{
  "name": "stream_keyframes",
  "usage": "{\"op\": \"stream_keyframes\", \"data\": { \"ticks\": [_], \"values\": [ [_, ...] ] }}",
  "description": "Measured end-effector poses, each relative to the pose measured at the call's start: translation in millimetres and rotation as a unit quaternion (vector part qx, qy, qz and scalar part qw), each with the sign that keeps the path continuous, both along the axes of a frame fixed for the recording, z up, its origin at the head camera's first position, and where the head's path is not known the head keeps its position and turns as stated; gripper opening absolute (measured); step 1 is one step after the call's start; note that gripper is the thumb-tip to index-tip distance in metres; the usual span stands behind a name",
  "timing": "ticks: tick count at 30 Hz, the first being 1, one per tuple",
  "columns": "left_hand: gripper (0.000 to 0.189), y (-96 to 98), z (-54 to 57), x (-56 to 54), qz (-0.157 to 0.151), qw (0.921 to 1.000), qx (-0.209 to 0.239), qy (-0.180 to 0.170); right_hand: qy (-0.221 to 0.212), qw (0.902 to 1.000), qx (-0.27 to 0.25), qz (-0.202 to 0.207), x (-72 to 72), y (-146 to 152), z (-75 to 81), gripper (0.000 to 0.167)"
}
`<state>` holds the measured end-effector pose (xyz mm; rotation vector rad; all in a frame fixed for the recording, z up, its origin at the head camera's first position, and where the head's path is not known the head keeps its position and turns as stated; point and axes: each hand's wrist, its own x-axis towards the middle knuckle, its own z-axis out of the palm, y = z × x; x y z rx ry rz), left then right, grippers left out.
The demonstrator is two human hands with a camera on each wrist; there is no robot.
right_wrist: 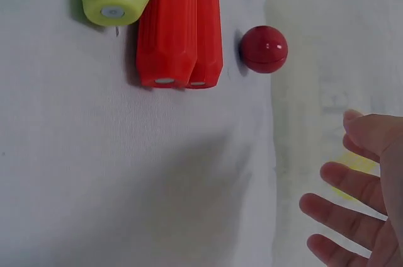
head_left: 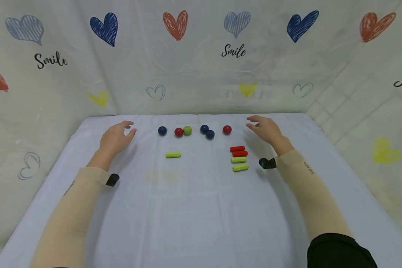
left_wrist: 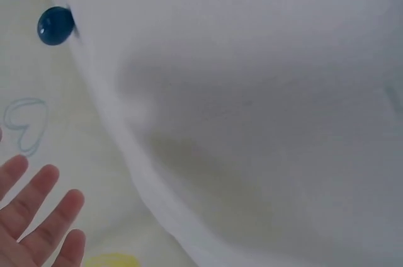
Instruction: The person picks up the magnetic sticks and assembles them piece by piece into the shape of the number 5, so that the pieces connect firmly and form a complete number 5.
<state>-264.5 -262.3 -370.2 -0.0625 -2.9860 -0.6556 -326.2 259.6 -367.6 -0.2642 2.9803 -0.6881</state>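
My left hand (head_left: 115, 138) hovers over the far left of the table, fingers relaxed and apart, holding nothing. Nearest to it is a dark blue ball (head_left: 162, 130). My right hand (head_left: 266, 130) hovers at the far right, also holding nothing, beside a red ball (head_left: 227, 129). Between them along the back lie another red ball (head_left: 178, 132), a green ball (head_left: 187, 130) and two dark blue balls (head_left: 210, 134). Nearer me on the right, two red sticks (head_left: 239, 153) and two yellow-green sticks (head_left: 240, 168) lie stacked in a column; one more yellow-green stick (head_left: 173, 154) lies left of centre.
A white cloth (head_left: 187, 223) covers the table, whose far edge runs just behind the balls. Beyond it hangs a pale backdrop (head_left: 201, 74) printed with hearts. Dark wrist mounts (head_left: 112, 180) stick out from both beige sleeves (head_left: 308, 190).
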Motion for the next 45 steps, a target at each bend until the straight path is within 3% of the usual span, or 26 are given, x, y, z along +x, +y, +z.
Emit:
{"op": "stream_keyframes", "data": {
  "ticks": [9,14,27,34,41,45],
  "values": [
    [0.044,18.6,-1.1,-0.9,-0.019,0.9994,0.025,0.010,0.002,0.9988,-0.039,0.029,-2.9,-18,-2.6,0.044],
    [0.042,32.1,-5.4,-2.6,-0.042,0.9989,0.015,0.011,-0.004,0.9970,-0.069,0.036,-5.7,-25,-6.3,0.041],
    [0.043,73.1,-11.4,0.1,-0.106,0.9925,0.027,-0.055,-0.043,0.9953,-0.080,0.032,-14.3,-39,-14.1,0.041],
    [0.045,82.5,-14.2,5.5,-0.146,0.9834,0.058,-0.092,-0.058,0.9943,-0.086,0.025,-18.2,-46,-16.1,0.042],
    [0.042,86.3,-13.5,3.0,-0.184,0.9715,0.086,-0.121,-0.066,0.9929,-0.097,0.017,-20.0,-53,-16.9,0.045],
    [0.042,89.2,-14.3,1.7,-0.191,0.9676,0.089,-0.139,-0.071,0.9932,-0.091,0.017,-21.8,-59,-19.8,0.044]
  ]
}}
